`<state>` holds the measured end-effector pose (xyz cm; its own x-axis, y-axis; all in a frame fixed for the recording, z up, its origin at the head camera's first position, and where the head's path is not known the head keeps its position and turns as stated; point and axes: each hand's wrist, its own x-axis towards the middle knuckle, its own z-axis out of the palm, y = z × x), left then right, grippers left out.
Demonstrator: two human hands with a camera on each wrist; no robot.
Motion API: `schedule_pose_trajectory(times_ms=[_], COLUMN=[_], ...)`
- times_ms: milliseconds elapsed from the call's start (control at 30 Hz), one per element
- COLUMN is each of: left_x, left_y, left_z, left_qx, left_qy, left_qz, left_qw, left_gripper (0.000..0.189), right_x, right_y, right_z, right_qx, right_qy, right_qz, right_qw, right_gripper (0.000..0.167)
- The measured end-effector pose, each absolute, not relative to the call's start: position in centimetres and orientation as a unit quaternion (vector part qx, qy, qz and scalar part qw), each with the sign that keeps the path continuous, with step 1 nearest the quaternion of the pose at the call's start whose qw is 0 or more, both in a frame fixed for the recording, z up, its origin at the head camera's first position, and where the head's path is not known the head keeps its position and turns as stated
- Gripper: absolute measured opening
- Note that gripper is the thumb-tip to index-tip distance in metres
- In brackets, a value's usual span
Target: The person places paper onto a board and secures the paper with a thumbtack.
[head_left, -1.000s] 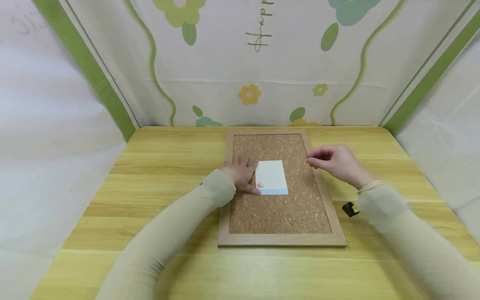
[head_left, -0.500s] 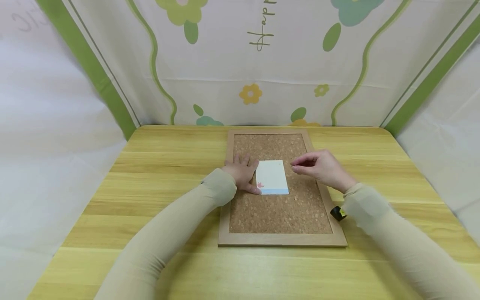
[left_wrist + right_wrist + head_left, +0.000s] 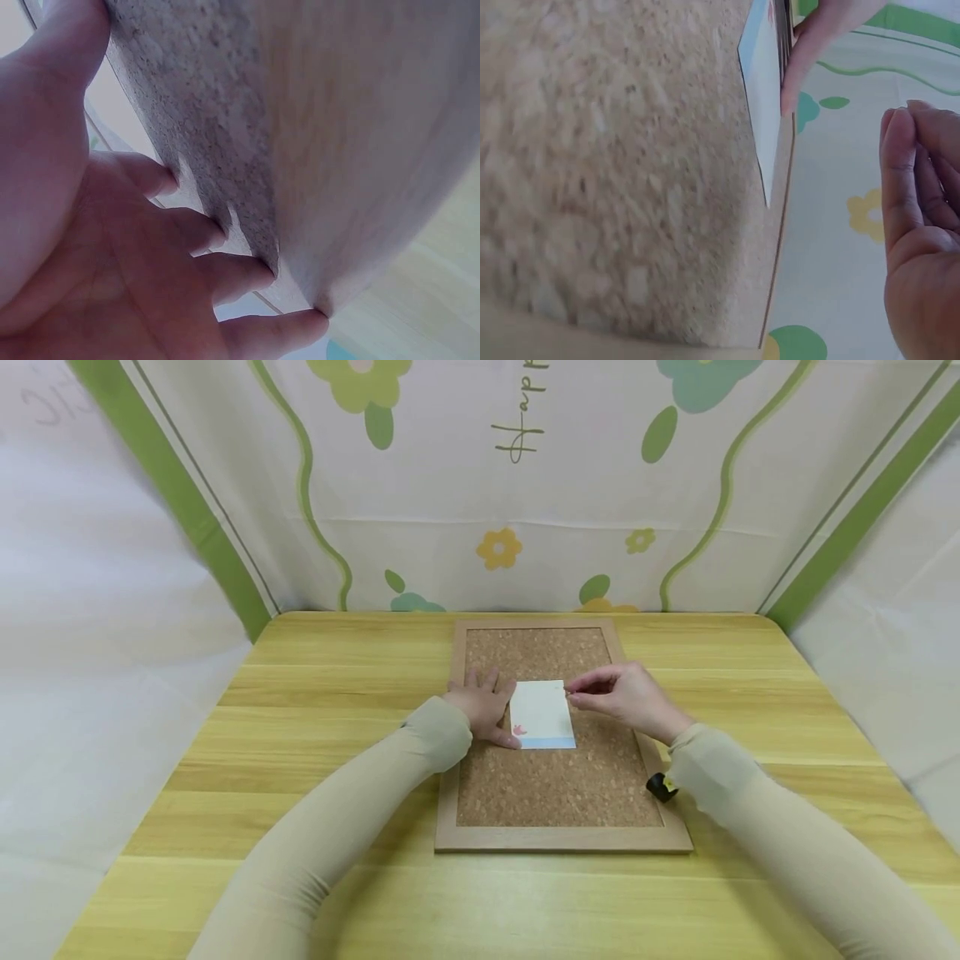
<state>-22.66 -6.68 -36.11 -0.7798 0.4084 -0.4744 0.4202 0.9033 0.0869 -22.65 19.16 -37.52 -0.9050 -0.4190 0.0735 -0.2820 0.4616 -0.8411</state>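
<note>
A framed cork board (image 3: 555, 793) lies flat on the table with a white card (image 3: 542, 714) on it. The card has a blue band along its bottom edge and a pink figure at lower left. My left hand (image 3: 482, 706) rests spread over the board's left side, thumb and forefinger at the card's left edge. In the left wrist view its fingertips (image 3: 259, 271) touch the cork and wooden frame. My right hand (image 3: 626, 697) is at the card's upper right corner. Thumb and forefinger pinch a tiny pin-like thing (image 3: 567, 691), mostly hidden by the fingertips.
The wooden table (image 3: 315, 693) extends around the board. A white cloth (image 3: 420, 485) with flowers and green lines hangs behind it. A small black thing with a yellow mark (image 3: 662, 787) sits by my right cuff, over the board's right frame.
My right hand has moved left from the board's right frame to the card's upper right corner, still pinching. The black thing by the cuff moved with it. Left hand and card stayed put.
</note>
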Motion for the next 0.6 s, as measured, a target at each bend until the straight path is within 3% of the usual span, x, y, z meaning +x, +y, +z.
schedule_pose_trajectory(times_ms=[200, 600], left_x=[-22.8, -22.9], left_y=[-6.7, -6.8], left_z=[-36.3, -36.5], left_qx=[0.215, 0.217], left_qy=[0.945, 0.945], left_qz=[-0.013, -0.011], left_qw=[0.247, 0.246], left_gripper=[0.110, 0.110], right_x=[-22.9, -23.0], right_y=[18.3, 16.6], right_z=[-38.0, -37.9], right_qx=[-0.212, -0.232], right_qy=[0.831, 0.834], right_qz=[-0.507, -0.494], right_qw=[0.084, 0.082], right_gripper=[0.032, 0.025])
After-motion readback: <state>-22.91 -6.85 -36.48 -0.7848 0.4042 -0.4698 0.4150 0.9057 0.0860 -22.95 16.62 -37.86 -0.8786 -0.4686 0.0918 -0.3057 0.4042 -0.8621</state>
